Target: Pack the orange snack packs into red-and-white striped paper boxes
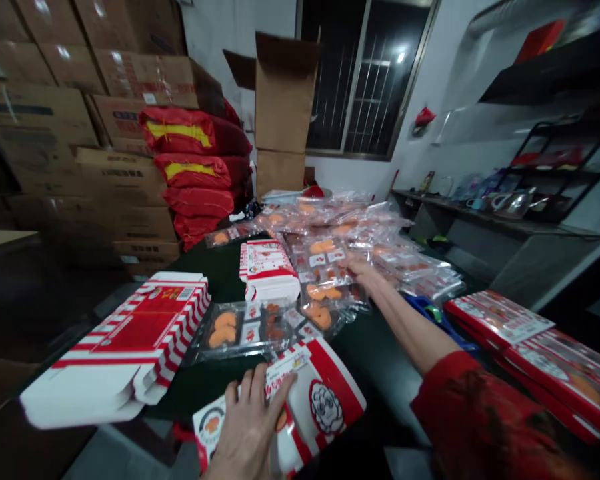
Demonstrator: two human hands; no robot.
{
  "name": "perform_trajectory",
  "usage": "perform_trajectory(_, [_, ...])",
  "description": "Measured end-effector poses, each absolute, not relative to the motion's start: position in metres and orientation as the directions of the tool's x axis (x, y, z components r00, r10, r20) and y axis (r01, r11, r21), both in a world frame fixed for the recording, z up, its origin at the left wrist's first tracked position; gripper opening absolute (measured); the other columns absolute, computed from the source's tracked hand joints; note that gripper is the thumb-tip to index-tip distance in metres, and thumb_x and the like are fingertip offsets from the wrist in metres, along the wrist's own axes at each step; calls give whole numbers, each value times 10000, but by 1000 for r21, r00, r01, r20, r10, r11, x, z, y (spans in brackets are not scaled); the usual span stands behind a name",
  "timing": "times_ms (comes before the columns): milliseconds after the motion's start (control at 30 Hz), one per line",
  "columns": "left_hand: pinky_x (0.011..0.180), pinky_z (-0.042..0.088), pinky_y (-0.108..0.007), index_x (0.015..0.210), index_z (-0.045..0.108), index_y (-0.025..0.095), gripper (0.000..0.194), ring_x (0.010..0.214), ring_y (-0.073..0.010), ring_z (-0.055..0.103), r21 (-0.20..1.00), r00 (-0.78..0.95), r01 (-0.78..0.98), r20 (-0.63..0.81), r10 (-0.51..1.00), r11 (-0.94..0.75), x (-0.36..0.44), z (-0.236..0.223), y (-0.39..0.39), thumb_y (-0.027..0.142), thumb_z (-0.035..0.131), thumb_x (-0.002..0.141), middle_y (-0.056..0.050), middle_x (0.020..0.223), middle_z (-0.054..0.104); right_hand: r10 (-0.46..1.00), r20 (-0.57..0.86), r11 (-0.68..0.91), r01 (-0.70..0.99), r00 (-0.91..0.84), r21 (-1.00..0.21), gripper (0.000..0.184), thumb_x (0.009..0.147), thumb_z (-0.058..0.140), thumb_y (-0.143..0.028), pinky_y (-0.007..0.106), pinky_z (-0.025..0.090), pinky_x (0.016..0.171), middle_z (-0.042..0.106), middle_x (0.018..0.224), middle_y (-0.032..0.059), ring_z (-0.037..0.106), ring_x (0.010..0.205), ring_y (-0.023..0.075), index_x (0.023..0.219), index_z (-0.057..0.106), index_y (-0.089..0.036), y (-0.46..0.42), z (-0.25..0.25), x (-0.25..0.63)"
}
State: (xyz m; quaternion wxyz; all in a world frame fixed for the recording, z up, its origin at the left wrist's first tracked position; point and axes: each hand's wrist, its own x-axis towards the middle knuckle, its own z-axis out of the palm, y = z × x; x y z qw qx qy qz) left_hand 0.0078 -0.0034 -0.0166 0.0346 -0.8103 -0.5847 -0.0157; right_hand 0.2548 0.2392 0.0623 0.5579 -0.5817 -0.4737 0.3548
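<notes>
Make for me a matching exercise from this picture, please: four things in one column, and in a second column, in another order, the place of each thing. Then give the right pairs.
Things:
1. left hand
2. right hand
3. red sacks
4. kettle

Places:
A. on the shelf
B. on clear packets
C. stacked against cardboard cartons
D. on a red-and-white printed box

Pairs: 1-D; 2-B; 3-C; 4-A

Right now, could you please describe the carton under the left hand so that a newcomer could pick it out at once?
Facing the barred window, look down along the dark table to its near edge. There lies a red-and-white carton under the left hand. Unlike the striped carton beside it, it shows a round cartoon face.
</notes>
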Motion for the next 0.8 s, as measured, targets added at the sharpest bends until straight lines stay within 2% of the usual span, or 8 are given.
perform_trajectory(100, [945,310,-544,1426,364,184,1071,1210,-471,401,97,333,939,-23,942,-330,9,5,-6,263,702,413,-249,1391,405,939,-72,-82,16,336,-997,273,905,557,-323,358,538,754,618,1064,66,623,882,168,1106,576,-141,191,36,286])
perform_trajectory(167, [933,314,-521,1427,356,163,1065,1183,-449,411,131,331,938,-54,942,-322,9,15,-6,287,678,420,-249,1382,387,912,-146,-132,-63,383,-989,168,848,627,-296,305,531,656,639,817,27,610,687,132,879,603,-134,142,15,305])
perform_trajectory(233, [918,322,-501,1421,360,160,1025,1159,-426,422,143,335,935,-44,941,-326,7,20,-7,323,661,455,-239,1369,382,888,-201,-161,-130,414,-978,240,722,734,-302,301,516,583,588,600,-14,563,536,126,667,537,-176,89,-4,316])
perform_trajectory(400, [860,340,-479,1420,340,196,975,1101,-402,440,87,362,926,79,929,-368,-12,17,-14,388,650,515,-211,1331,400,890,-332,-274,-216,312,-937,327,595,768,-442,342,532,601,671,665,52,645,615,199,650,562,-193,4,-30,302])
perform_trajectory(500, [848,346,-470,1417,329,181,957,1095,-403,450,51,371,924,114,921,-379,-25,11,-14,400,637,537,-221,1320,406,894,-412,-379,-197,176,-904,346,617,747,-481,365,540,588,696,710,92,676,669,237,683,603,-173,-9,-22,295])
perform_trajectory(600, [840,355,-469,1406,332,170,916,1098,-409,461,48,353,931,126,927,-361,-33,5,-10,395,622,567,-232,1310,421,889,-456,-457,103,36,-883,322,633,735,-462,339,498,471,686,665,89,650,551,230,662,623,-162,-15,-4,306])
perform_trajectory(700, [848,359,-483,1403,323,172,909,1107,-417,460,92,373,916,162,914,-391,-38,0,-8,408,626,580,-232,1312,427,954,-293,-200,613,-54,-764,280,568,782,-251,348,513,592,711,812,86,677,720,267,826,698,-185,-14,12,325])
perform_trajectory(800, [891,349,-500,1407,304,208,908,1145,-409,447,149,437,874,180,882,-463,-40,1,-10,396,638,584,-207,1337,413,910,-9,381,848,-414,-369,853,444,779,-3,465,395,974,533,1348,121,459,1248,369,1231,594,-275,13,22,334])
